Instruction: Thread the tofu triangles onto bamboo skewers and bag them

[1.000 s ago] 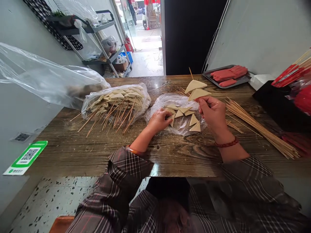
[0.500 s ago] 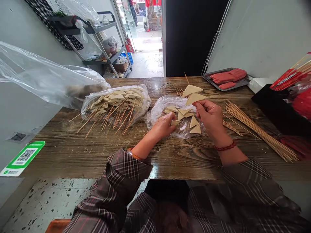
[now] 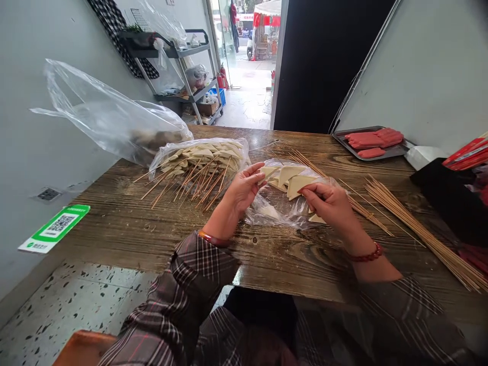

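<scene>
My left hand [image 3: 244, 192] pinches a pale, flat tofu triangle [image 3: 269, 173] between thumb and fingers. Facing it, my right hand [image 3: 328, 204] is closed on a skewer carrying two tofu triangles [image 3: 300, 186]; the stick itself is hidden behind them. The held pieces are close together, and I cannot tell whether the left one touches the skewer. Under both hands a crumpled clear plastic bag [image 3: 267, 216] lies spread on the table, with more loose triangles partly covered by my hands.
Left on the wooden table [image 3: 171, 239] is a bag of filled skewers [image 3: 213, 152], sticks toward me. A larger plastic bag [image 3: 125, 127] stands behind. Bamboo sticks [image 3: 419, 223] lie at right, near a tray [image 3: 339, 138] of red sausages [image 3: 375, 138] and a black box [image 3: 438, 188].
My left hand has risen with its triangle toward the skewer. My right hand has tilted the skewer from upright toward my left hand. The whole view has shifted slightly.
</scene>
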A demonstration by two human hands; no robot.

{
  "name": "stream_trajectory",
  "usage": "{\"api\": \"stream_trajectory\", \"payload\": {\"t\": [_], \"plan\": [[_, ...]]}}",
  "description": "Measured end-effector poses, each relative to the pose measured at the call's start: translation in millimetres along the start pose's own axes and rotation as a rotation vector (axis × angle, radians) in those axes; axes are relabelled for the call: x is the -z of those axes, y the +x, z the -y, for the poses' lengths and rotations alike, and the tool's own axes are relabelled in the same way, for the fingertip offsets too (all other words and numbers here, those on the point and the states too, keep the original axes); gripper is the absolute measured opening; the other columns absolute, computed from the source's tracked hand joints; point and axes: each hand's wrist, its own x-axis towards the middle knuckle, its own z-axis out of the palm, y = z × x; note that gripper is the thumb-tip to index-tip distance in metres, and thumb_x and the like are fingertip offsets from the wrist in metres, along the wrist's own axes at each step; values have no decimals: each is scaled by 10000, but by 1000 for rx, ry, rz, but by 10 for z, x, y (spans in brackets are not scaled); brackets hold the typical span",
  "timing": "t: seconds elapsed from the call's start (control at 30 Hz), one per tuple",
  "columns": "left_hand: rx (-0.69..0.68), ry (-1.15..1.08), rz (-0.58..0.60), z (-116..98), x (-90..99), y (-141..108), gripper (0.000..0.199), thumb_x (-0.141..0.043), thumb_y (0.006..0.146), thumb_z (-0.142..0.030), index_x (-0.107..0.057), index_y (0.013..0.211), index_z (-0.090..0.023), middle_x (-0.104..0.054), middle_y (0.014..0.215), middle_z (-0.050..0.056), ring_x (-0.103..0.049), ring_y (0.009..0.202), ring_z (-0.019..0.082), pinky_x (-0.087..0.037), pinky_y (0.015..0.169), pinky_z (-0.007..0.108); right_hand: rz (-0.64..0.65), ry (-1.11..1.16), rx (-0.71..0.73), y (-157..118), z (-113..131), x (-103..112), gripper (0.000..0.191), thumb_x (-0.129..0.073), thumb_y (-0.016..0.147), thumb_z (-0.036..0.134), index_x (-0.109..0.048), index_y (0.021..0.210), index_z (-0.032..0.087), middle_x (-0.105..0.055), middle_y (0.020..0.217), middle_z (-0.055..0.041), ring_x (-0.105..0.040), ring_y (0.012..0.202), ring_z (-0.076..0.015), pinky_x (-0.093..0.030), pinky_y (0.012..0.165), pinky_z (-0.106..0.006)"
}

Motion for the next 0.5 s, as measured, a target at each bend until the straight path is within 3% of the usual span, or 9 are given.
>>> {"api": "stream_trajectory", "payload": {"t": [0.27, 0.5], "plan": [[7, -132, -58, -46, 19, 12, 160, -617, 785, 11, -669, 875, -111, -712, 841, 39, -661, 712, 74, -532, 694, 183, 159, -86, 27, -37, 25, 0, 275, -594, 875, 399, -741, 874, 166, -535, 492, 42, -442, 436, -87, -338, 447, -227], [-22, -152, -87, -88, 19, 6, 116, -598, 835, -20, -668, 878, -102, -707, 795, 48, -673, 696, 94, -524, 626, 183, 177, -109, 33, -52, 49, 11, 283, -577, 886, 393, -734, 845, 161, -524, 508, 35, -436, 456, -89, -326, 448, -229]]}}
